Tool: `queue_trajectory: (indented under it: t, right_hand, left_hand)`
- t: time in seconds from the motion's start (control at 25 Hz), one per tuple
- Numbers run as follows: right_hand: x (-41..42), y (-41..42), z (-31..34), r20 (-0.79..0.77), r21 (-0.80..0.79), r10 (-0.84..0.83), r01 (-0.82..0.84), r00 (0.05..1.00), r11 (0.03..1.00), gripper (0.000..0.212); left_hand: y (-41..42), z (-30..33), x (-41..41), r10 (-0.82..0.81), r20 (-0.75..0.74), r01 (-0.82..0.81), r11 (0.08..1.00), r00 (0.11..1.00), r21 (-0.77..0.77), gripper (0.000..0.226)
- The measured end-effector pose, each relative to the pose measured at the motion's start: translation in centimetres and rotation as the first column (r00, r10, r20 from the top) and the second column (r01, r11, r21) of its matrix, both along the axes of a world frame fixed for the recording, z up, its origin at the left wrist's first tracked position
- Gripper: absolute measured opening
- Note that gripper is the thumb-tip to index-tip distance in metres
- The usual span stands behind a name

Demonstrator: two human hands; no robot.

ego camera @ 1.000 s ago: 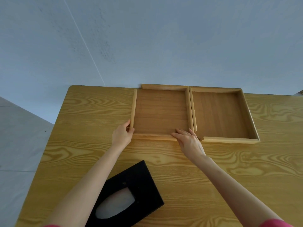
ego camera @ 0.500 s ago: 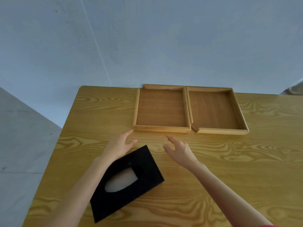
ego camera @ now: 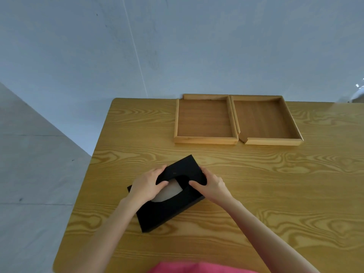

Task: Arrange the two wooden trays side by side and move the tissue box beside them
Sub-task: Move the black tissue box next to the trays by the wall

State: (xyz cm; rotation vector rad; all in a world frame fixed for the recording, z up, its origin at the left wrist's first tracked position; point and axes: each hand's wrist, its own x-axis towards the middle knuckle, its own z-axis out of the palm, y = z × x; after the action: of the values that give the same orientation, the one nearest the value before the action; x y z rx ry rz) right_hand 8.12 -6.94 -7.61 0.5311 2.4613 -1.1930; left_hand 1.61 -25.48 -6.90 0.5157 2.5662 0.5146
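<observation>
Now both hands, left (ego camera: 148, 185) and right (ego camera: 211, 186), off the two shallow rectangular wooden trays (ego camera: 204, 121) abutting at the table's (ego camera: 295, 194) far edge, clasp the black rectangular tissue box (ego camera: 167, 209) near the left edge: trays done, box pending.

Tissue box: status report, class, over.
Both hands, left and right, gripping the black tissue box. Box near, skewed, apart from the trays. Table between them bare.

Two wooden trays stand on one wooden table (ego camera: 256, 194): a left tray (ego camera: 204, 123) and a right tray (ego camera: 264, 121). One black tissue box (ego camera: 171, 207) lies there. Two hands show, one left hand (ego camera: 146, 187) and one right hand (ego camera: 211, 186).
</observation>
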Motion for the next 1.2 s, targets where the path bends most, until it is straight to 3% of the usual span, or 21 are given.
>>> queue_trajectory:
  t: [0.2,0.36,0.52,0.64,0.72,0.8,0.88,0.96,1.2]
  right_hand:
    - [0.7,-1.0,0.1,-0.006,0.027,-0.127,0.128,0.992,0.991,0.063]
    - [2.2,-1.1,0.4,-0.009,0.033,-0.271,0.272,0.962,0.962,0.061]
    - [2.5,-0.9,0.5,0.01,-0.007,-0.308,0.308,0.951,0.951,0.061]
    - [2.7,-0.5,0.5,0.046,-0.113,-0.358,0.361,0.933,0.926,0.055]
    - [3.0,-0.2,0.6,0.042,-0.16,-0.405,0.406,0.913,0.9,0.049]
    - [3.2,0.0,0.6,0.04,-0.175,-0.44,0.44,0.897,0.881,0.046]
    - [3.3,-0.2,0.3,0.044,-0.173,-0.453,0.454,0.89,0.874,0.041]
    - [3.3,-0.5,-0.1,0.042,-0.168,-0.47,0.47,0.882,0.866,0.036]
    - [2.3,-1.4,0.3,0.038,-0.191,-0.486,0.484,0.873,0.854,0.034]
  left_hand:
    - [0.1,-0.3,-1.0,-0.057,-0.032,0.057,0.998,0.998,-0.005,0.056]
    - [2.0,-0.5,-2.5,-0.202,-0.114,0.202,0.979,0.973,-0.01,0.054]
    - [1.4,-0.8,-2.7,-0.177,-0.149,0.183,0.983,0.973,0.029,0.057]
    - [-1.3,-1.2,-1.5,0.066,-0.181,-0.039,0.988,0.981,0.151,0.066]
    - [-3.3,-1.3,-0.2,0.296,-0.053,-0.273,0.926,0.954,0.262,0.072]
    - [-4.6,-1.6,1.3,0.446,0.174,-0.479,0.821,0.878,0.311,0.075]
    - [-4.9,-2.2,2.7,0.484,0.379,-0.606,0.716,0.789,0.346,0.07]
    - [-4.7,-2.5,3.6,0.486,0.478,-0.67,0.642,0.731,0.372,0.058]
    - [-5.6,-2.7,2.5,0.514,0.464,-0.686,0.624,0.721,0.375,0.047]
